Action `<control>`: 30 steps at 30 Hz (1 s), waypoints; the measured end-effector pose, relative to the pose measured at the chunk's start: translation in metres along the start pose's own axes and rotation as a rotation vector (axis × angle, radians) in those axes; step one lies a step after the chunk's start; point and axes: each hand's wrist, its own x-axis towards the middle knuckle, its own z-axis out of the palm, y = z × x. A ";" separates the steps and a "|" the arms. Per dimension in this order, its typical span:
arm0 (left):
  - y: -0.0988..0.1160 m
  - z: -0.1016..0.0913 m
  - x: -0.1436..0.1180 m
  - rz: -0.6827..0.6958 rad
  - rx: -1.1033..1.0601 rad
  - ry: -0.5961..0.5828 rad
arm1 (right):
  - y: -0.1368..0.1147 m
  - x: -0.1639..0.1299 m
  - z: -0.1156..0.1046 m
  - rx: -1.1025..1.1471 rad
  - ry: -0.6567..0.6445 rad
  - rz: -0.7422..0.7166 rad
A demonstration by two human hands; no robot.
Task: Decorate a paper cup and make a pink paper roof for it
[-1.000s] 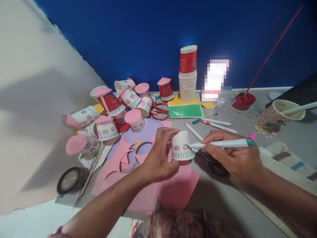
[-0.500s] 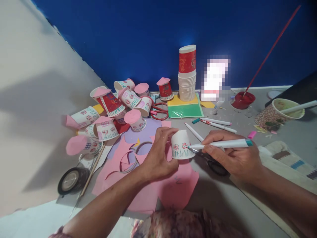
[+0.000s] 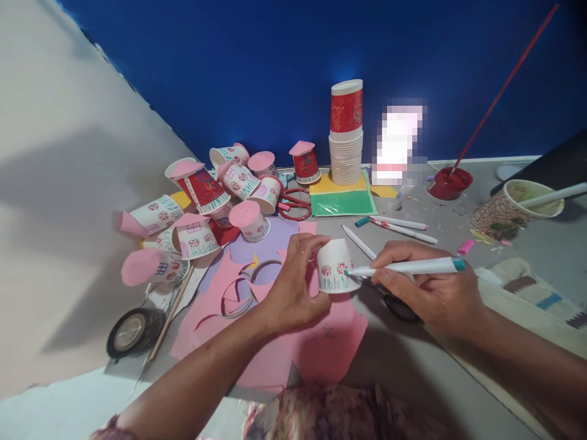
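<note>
Head view. Small white paper cup with red-and-green drawn flowers (image 3: 334, 260) at clock centre, upside down, slightly tilted; cannot tell whether it rests or is lifted. Left hand (image 3: 296, 287) curled round its 9 o'clock side. Right hand (image 3: 426, 284) pinches a white felt-tip marker with teal end (image 3: 413, 266), tip at the flowers. Judged step: green strokes by the blooms; that calls for a steady cup, light tip. Outward, on the grey desk (image 3: 387, 360): cut pink paper sheet (image 3: 316, 348), 6; black tape roll (image 3: 131, 336), 8; cluster of pink-topped decorated paper cups (image 3: 206, 189), 10; tall red-and-white cup stack (image 3: 346, 134), 12; round red pot (image 3: 449, 186), 2. Deep-blue wall (image 3: 229, 67) behind.
</note>
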 end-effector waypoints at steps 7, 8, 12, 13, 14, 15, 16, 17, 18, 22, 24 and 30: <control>-0.001 0.000 -0.001 0.015 -0.008 0.002 | 0.000 -0.002 0.001 0.026 0.017 0.067; -0.001 0.000 -0.001 0.017 -0.007 0.003 | 0.000 -0.002 0.001 0.029 0.021 0.062; -0.001 0.000 0.000 0.020 0.006 0.011 | 0.001 0.000 0.001 0.011 -0.004 0.021; -0.001 0.000 0.000 0.018 0.013 0.013 | 0.000 0.000 0.000 0.004 -0.012 0.013; -0.001 0.000 0.000 0.015 0.019 0.013 | 0.000 0.001 0.000 -0.002 -0.012 0.008; -0.001 0.000 0.000 0.011 0.022 0.011 | 0.000 0.001 0.000 -0.005 -0.006 0.010; 0.000 0.000 0.000 0.008 0.022 0.008 | -0.001 0.001 0.000 -0.003 0.005 0.016; -0.001 0.000 0.000 0.008 0.017 0.006 | -0.001 0.001 -0.001 0.001 0.014 0.025; -0.001 0.000 0.000 0.010 0.010 0.005 | -0.002 0.001 -0.001 0.006 0.022 0.036; -0.003 0.001 0.000 0.016 -0.015 0.008 | -0.003 0.001 -0.002 0.010 0.039 0.070; -0.004 0.002 0.000 0.016 -0.016 0.008 | -0.003 0.000 -0.002 0.011 0.052 0.072; -0.004 0.002 0.000 0.020 -0.027 0.000 | -0.003 0.002 -0.002 0.005 0.057 0.056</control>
